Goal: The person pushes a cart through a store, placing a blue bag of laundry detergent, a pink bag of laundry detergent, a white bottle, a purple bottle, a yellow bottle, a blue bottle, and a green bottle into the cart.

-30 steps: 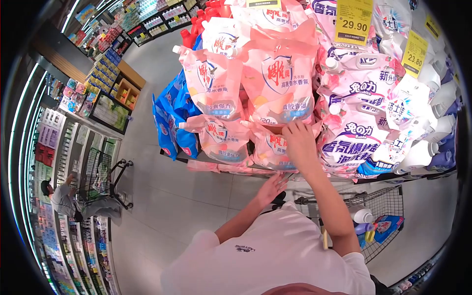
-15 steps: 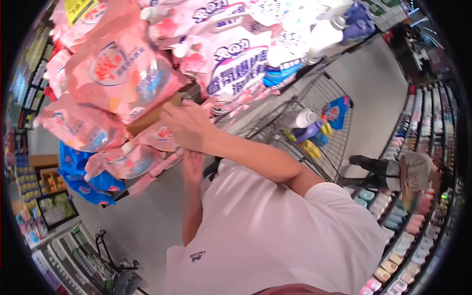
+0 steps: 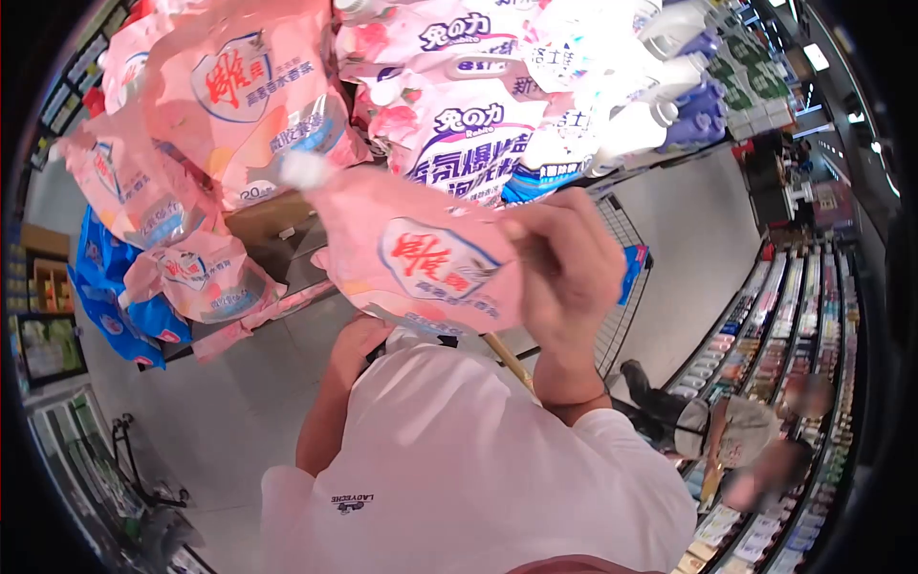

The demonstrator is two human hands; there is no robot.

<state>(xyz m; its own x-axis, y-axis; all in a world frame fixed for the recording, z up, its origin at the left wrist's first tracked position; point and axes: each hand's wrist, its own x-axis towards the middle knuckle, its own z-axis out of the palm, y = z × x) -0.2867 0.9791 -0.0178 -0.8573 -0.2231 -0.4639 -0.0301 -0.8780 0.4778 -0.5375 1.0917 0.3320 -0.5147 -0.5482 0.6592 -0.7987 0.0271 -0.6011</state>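
A soft pink plastic detergent refill pouch, half a second ago still lodged in the stacked pink-pouch display, now hangs just below it, clenched in the right hand. The left hand sits beneath the pouch, its grip hidden.

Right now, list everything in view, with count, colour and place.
held pouch: one, pink with a white cap, centre.
pink pouches: several, stacked upper left.
white pouches: several, white and pink, top centre.
blue pouches: a few, far left.
bottles: several, white and purple, upper right.
cart: one, wire, behind the right grip.
shelves: rows, mixed colours, right edge.
other person: one, grey top, lower right by the shelves.
shirt: one, white, bottom centre.
right grip: one, closed on the held pouch.
left grip: one, under the held pouch, contact unclear.
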